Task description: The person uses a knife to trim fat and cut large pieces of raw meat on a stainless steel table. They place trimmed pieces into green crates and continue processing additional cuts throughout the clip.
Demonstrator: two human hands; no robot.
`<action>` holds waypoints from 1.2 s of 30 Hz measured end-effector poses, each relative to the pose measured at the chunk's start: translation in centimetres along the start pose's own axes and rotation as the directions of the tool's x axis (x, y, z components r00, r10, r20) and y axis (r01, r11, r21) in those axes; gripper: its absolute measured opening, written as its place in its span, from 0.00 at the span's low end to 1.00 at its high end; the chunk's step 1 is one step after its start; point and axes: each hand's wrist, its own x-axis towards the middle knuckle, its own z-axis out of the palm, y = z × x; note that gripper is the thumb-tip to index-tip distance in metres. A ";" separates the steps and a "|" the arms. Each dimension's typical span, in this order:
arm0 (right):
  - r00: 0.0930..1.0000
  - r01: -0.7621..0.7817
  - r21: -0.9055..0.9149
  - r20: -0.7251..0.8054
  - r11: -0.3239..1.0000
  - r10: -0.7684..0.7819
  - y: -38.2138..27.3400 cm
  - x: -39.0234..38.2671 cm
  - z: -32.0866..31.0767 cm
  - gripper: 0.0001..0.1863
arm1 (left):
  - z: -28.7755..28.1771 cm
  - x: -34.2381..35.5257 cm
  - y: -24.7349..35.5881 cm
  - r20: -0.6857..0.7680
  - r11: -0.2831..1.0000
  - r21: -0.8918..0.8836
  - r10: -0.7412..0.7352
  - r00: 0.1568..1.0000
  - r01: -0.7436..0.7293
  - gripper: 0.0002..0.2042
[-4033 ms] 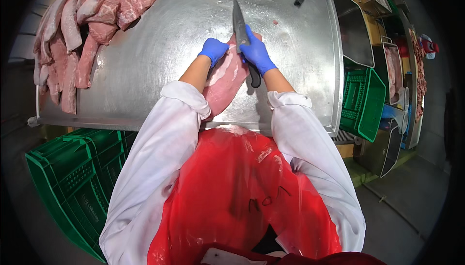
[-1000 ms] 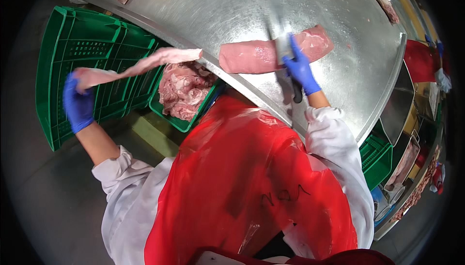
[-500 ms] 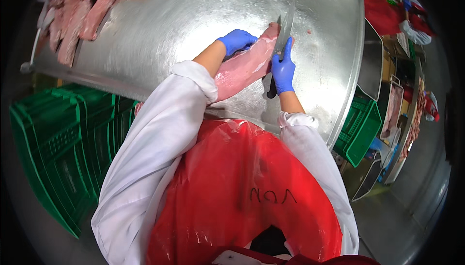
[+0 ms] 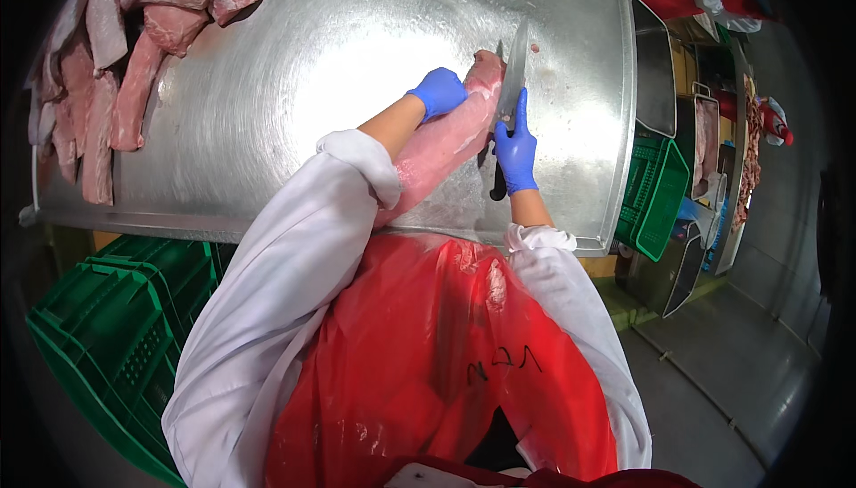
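A long pork loin (image 4: pixel 437 154) lies slantwise on the metal table (image 4: pixel 285 87), its near end by the table's front edge and my red apron. My left hand (image 4: pixel 439 93), in a blue glove, is closed on the loin's left side toward the far end, its fingertips partly hidden. To the right of the meat, my gloved right hand (image 4: pixel 515 149) grips a knife (image 4: pixel 514 73) with the index finger stretched along the blade. The blade points away from me, close along the loin's right side. The knife's black handle end sticks out below the palm.
A heap of meat pieces (image 4: pixel 178 29) covers the table's far left corner. Green crates (image 4: pixel 116 310) stand below the left front edge. Past the right edge are another green crate (image 4: pixel 651 203), metal bins (image 4: pixel 655 69) and a co-worker in red and white (image 4: pixel 736 7).
The view has shifted, bringing more of the meat heap into sight. My hands, the knife and the loin keep nearly the same places relative to one another.
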 end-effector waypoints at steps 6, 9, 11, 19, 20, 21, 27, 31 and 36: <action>0.999 0.033 -0.097 0.024 0.995 -0.031 -1.3 1.1 -0.3 0.44 | -3.2 -2.7 -0.9 -0.175 0.648 -0.754 -0.360 0.916 0.110 0.11; 0.993 0.111 -0.276 0.065 0.955 -0.097 -5.8 3.3 1.2 0.41 | -4.5 -1.4 -5.4 -0.367 0.586 -0.810 -0.524 0.769 0.013 0.13; 0.986 0.169 -0.388 0.062 0.906 -0.157 -5.8 4.3 1.6 0.39 | -6.5 -2.2 -2.6 -0.437 0.659 -0.752 -0.516 0.737 0.016 0.13; 0.817 -0.091 -0.170 0.550 0.981 0.171 -8.7 -10.4 -7.5 0.39 | -10.4 -5.2 -5.9 -0.646 0.735 -0.673 -0.529 0.550 -0.084 0.07; 0.721 -0.351 -0.035 0.627 0.936 0.294 -10.8 -12.2 -10.5 0.38 | -9.9 -5.0 -6.8 -0.614 0.692 -0.718 -0.577 0.539 -0.077 0.09; 0.595 -0.598 0.074 0.708 0.798 0.380 -12.1 -13.5 -12.9 0.38 | -8.5 -4.3 -6.8 -0.592 0.675 -0.732 -0.559 0.580 -0.097 0.10; 0.883 -0.450 0.358 0.313 0.818 0.349 -10.3 -13.8 -14.8 0.43 | -1.8 -4.5 2.3 0.034 0.928 -0.178 -0.327 0.945 0.327 0.28; 0.956 -0.294 0.430 0.128 0.854 0.265 -5.9 -12.2 -10.0 0.43 | -1.4 -3.8 0.9 0.145 0.899 -0.311 -0.275 0.950 0.308 0.22; 0.985 -0.147 0.132 0.116 0.980 0.132 -5.5 -7.6 -3.0 0.42 | -0.8 -5.7 -0.4 0.084 0.625 -0.737 -0.294 0.952 0.258 0.15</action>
